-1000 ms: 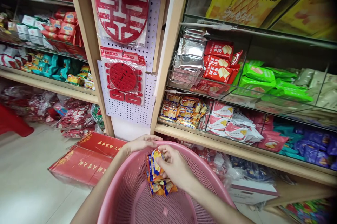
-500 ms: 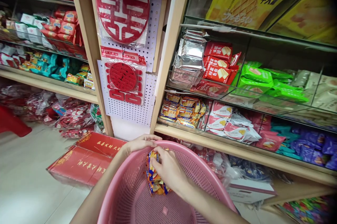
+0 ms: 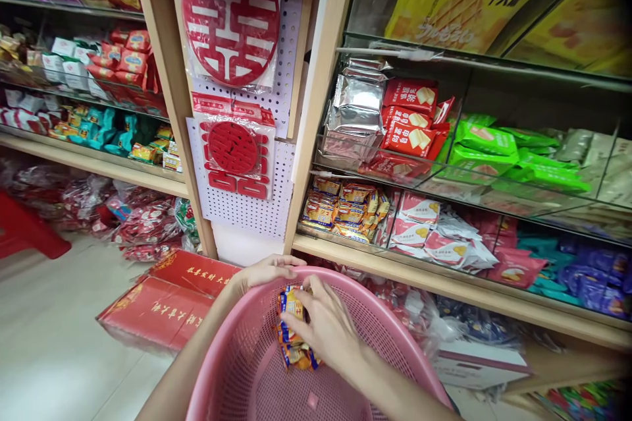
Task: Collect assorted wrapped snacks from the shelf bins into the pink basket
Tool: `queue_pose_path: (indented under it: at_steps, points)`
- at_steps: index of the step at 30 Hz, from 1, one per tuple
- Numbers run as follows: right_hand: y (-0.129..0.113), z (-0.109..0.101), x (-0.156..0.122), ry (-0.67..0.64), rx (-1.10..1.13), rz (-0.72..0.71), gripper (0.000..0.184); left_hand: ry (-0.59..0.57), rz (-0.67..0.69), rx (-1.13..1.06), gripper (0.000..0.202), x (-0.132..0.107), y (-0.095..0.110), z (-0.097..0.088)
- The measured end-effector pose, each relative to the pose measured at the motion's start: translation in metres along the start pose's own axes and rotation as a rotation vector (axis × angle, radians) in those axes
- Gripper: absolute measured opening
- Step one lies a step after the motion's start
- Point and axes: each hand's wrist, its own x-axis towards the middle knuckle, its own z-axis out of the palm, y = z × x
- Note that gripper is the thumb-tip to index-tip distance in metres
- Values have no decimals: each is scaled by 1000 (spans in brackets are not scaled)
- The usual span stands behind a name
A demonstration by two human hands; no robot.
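Note:
A pink perforated plastic basket (image 3: 395, 342) fills the bottom of the view. My left hand (image 3: 264, 271) grips its far rim, fingers curled over the edge. My right hand (image 3: 323, 322) reaches into the basket and closes on a bunch of small orange and blue snack packets (image 3: 292, 335) lying against the basket's far wall. Matching orange and blue packets (image 3: 343, 207) are piled in a glass-fronted bin on the shelf just above.
Wooden shelves (image 3: 444, 282) hold bins of red (image 3: 409, 121), green (image 3: 494, 144), white-and-red (image 3: 424, 230) and blue packets. A pegboard with red paper decorations (image 3: 232, 26) hangs on the post. Red boxes (image 3: 168, 299) lie on the tiled floor at left, a red stool (image 3: 24, 230) beyond.
My right hand has pushed the packets lower into the basket and now covers more of them. My left hand stays on the rim.

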Motion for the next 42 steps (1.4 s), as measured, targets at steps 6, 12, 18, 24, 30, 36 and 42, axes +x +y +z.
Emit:
queue_pose_path:
  at_steps: [6, 12, 18, 24, 30, 36, 42]
  points:
    - [10, 2, -1, 20, 89, -123, 41, 8, -3, 13, 39, -1, 1, 1]
    - [20, 3, 0, -52, 158, -147, 41, -6, -5, 14, 41, -1, 2, 1]
    - [20, -2, -5, -31, 164, -58, 65, -33, -6, -63, 35, -1, 2, 2]
    - [-8, 3, 3, 11, -37, 82, 80, -21, 12, -38, 37, 1, 0, 3]
    - [-31, 14, 9, -32, -158, 92, 79, 11, 49, 75, 38, 1, 1, 0]
    - [-31, 19, 2, 13, -140, 68, 64, 0, 11, 50, 41, 0, 3, 1]
    - [-28, 15, 3, 16, -124, 88, 43, 0, -8, 2, 41, -1, 4, 4]
